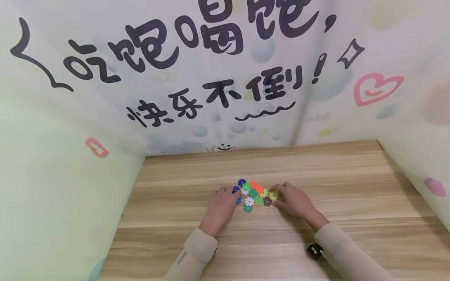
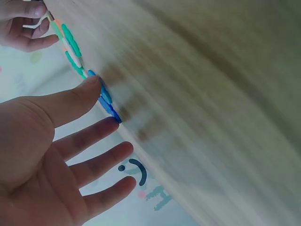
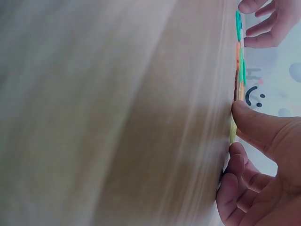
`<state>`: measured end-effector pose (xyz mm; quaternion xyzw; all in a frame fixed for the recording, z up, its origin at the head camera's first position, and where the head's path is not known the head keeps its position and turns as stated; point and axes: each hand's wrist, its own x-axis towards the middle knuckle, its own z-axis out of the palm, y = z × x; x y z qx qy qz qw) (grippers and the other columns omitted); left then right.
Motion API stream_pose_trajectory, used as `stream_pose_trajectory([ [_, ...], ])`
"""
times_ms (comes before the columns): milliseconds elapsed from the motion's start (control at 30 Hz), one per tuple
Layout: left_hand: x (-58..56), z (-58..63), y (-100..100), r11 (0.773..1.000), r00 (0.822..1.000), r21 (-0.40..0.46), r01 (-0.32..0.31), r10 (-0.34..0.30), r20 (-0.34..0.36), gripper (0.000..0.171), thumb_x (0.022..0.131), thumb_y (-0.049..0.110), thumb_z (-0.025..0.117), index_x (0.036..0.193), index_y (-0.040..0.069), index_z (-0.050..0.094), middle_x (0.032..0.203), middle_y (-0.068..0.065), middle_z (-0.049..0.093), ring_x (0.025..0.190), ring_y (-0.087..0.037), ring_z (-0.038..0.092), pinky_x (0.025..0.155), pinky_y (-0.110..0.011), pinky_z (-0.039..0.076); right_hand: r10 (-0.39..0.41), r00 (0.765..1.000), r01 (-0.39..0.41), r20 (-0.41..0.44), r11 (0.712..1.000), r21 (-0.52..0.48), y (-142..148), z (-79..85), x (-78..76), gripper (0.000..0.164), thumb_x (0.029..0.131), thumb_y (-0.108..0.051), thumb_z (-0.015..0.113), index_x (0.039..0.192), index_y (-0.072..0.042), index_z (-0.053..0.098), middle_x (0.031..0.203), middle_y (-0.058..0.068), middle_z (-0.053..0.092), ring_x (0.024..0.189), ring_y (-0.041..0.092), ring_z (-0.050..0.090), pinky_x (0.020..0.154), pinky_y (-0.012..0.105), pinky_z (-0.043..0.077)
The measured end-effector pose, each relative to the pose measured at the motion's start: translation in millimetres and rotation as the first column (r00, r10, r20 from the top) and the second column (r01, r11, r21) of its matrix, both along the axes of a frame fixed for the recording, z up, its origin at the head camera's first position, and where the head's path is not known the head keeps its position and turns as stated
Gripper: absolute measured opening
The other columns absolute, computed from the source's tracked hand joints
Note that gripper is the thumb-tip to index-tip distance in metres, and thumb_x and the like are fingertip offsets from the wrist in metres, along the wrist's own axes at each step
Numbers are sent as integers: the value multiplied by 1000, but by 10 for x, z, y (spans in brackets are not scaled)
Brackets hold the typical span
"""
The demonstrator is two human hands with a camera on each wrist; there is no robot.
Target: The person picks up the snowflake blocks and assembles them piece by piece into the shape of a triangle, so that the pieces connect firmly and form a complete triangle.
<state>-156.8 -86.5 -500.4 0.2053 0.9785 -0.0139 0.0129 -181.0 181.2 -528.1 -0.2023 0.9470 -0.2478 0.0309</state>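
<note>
The left hand [image 1: 219, 207] lies at eight o'clock of a bunched pile of notched discs [image 1: 252, 193], fingers apart and gripping nothing, its thumb against a blue disc [image 2: 107, 95]. At three o'clock, the right hand [image 1: 294, 200] has bent fingers, thumb and fingertips about a yellow disc [image 1: 273, 195]; I can't tell whether it pinches. On the wooden table [image 1: 267, 242] I count one brown, two white, two yellow, three blue, three orange, four green.
</note>
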Motion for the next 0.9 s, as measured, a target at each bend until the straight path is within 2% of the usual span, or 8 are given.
stream_pose_trajectory([
  [100, -18, -11, 13, 1000, 1000, -27, 8, -8, -6, 43, 93, 15, 72, 133, 23, 60, 130, -8, 62, 117, -30, 59, 93, -51, 50, -7, 1000, 7, -4, 1000, 1, -3, -19, -9, 42, 82, -23, 82, 120, -15, 67, 93, 3, 62, 80, 18, 60, 66, 40, 52],
  [267, -61, -36, 14, 999, 1000, -43, 16, -17, -24, 47, 90, 14, 75, 134, 21, 59, 129, -9, 61, 115, -30, 60, 92, -49, 51, -14, 1000, 14, 21, 1000, -6, -32, -28, -22, 38, 82, -22, 82, 116, -17, 67, 92, 0, 63, 80, 17, 60, 67, 39, 52],
  [667, -72, -32, 40, 999, 999, -38, 11, -12, -35, 42, 92, 14, 73, 131, 20, 60, 127, -11, 60, 115, -30, 58, 92, -49, 50, -46, 997, 47, 60, 999, -21, -69, 11, -15, 34, 81, -19, 83, 109, -13, 64, 97, 3, 60, 85, 21, 59, 73, 41, 54],
  [900, -87, -28, 55, 999, 998, -45, 15, -18, -60, 40, 93, 14, 72, 131, 18, 60, 118, -12, 61, 109, -29, 61, 91, -48, 51, -52, 996, 54, 68, 998, -37, -38, 13, -21, 34, 81, -19, 83, 105, -10, 60, 89, 0, 60, 78, 16, 57, 69, 37, 52],
])
